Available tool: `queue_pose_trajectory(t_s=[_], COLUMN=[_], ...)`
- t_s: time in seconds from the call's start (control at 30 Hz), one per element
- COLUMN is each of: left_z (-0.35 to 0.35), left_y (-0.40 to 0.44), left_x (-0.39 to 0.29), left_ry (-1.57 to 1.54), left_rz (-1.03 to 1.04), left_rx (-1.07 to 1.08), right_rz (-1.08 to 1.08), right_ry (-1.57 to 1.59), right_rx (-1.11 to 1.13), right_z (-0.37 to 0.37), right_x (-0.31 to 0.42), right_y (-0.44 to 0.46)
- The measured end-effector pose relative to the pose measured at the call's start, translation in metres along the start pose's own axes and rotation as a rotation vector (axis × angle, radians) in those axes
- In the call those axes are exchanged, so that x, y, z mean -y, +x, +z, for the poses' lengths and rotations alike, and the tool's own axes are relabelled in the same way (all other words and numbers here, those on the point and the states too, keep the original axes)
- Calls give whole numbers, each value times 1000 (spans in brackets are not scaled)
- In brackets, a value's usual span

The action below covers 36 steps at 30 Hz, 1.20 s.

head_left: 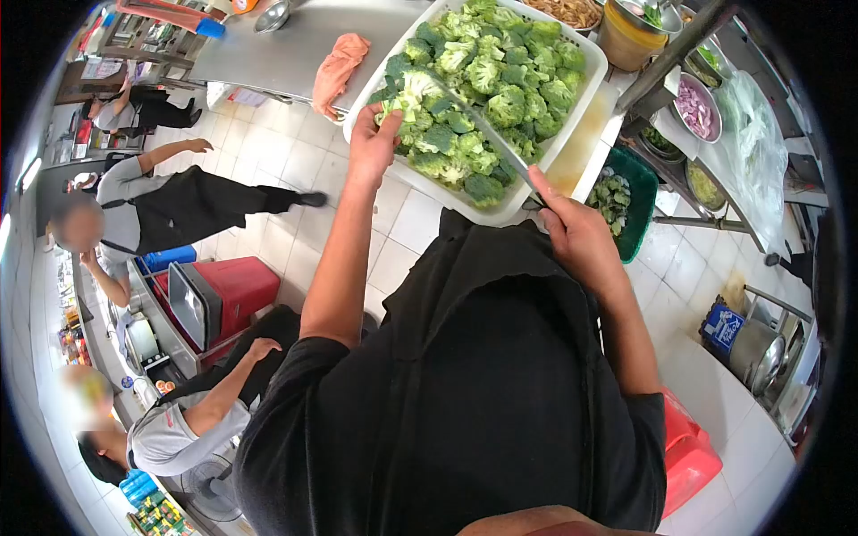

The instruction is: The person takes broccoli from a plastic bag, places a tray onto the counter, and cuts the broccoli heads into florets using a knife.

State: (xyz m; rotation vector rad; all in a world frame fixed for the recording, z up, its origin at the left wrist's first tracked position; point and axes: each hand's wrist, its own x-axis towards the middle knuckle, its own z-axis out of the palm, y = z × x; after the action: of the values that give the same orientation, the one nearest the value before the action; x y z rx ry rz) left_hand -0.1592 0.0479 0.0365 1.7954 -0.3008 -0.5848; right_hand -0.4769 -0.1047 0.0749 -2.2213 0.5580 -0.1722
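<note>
A large white tray point(583, 100) in front of me is heaped with cut broccoli florets point(487, 76). My right hand point(581, 234), at the tray's near right corner, is closed round the handle of a long knife point(487, 132). The blade slants over the florets toward the upper left, its tip near the pale floret by my left hand. At the tray's left edge, my left hand point(374, 143) pinches a light green broccoli piece point(391, 110) between thumb and fingers.
An orange cloth point(340, 71) lies on the steel table point(268, 54) at left. A green basket point(645, 192) with trimmings stands below right, near a bowl of chopped purple onion point(697, 107). Other people point(179, 210) work at left beside a red bin point(246, 299).
</note>
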Motion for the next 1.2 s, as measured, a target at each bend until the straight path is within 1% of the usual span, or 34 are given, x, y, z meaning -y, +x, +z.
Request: queue_pose_trajectory(t_s=[0.1,0.2,0.27,0.33,0.47,0.57,0.8,0.97,1.0,1.1,1.13,1.2], left_z=[0,-4,-6,-12,-18,-21,-23,-26,-24,-25,-21,-3], left_y=[3,13,18,22,22,25,26,39,31,33,27,16], left_x=[4,15,22,23,23,25,26,43,32,33,29,19], left_ry=[121,238,303,351,380,421,362,295,380,497,481,351], left_rz=[111,245,355,389,404,370,413,465,450,506,540,579], left_rx=[1,-1,-15,-9,-13,-22,4,59,26,12,32,114], right_rz=[-27,23,18,15,14,11,24,66,66,88,74,39], right_ry=[-188,-234,-265,-299,-356,-381,-434,-334,-305,-230,-202,-141], right_rx=[-6,29,32,45,69,58,71,84,82,109,139,144], right_z=[3,0,-2,-3,-5,-1,4,6,7,22,24,33], right_x=[11,21,23,24,27,27,32,37,38,37,40,34], right_y=[2,8,10,13,16,16,16,20,24,47,56,78])
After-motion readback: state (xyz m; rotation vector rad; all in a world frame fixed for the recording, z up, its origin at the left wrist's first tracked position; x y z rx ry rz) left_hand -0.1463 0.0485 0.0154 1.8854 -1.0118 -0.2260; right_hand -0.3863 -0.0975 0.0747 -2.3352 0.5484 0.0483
